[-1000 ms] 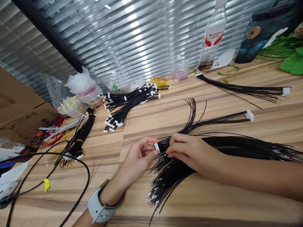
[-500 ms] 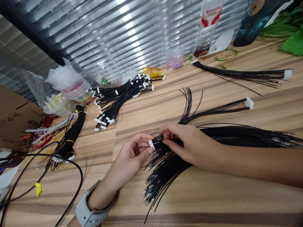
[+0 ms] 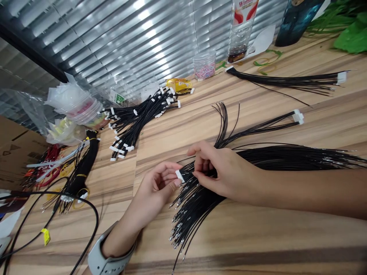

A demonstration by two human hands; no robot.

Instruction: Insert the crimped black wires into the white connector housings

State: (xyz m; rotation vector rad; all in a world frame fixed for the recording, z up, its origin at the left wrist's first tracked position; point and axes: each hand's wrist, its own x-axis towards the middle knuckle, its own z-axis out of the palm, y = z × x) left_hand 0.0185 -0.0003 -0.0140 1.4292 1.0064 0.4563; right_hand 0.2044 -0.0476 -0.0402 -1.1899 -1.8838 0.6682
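Note:
Between the thumb and fingers of my left hand (image 3: pixel 160 183) is a small white connector housing (image 3: pixel 179 176), with black wires running from its right side. My right hand (image 3: pixel 220 166) is closed just to the right of it, thumb and forefinger over those wires; what the fingertips pinch is too small to make out. Beneath both hands spreads a thick bundle of black wires (image 3: pixel 197 208) with bare metal terminals at the near-left end. The bundle runs on under my right wrist to the right edge.
Behind my hands lies a wire harness with a white connector (image 3: pixel 298 117); another harness (image 3: pixel 286 81) is farther back. A pile of finished-looking black cables (image 3: pixel 143 118) sits left of centre. A jar (image 3: pixel 204 65), a bottle (image 3: pixel 241 34) and blinds line the back. A thick black cable (image 3: pixel 96 217) loops at left.
The view has shifted slightly, so the scene sits a little farther left. My right thumb and fingers have moved slightly at the wires; my left hand still holds the white connector housing.

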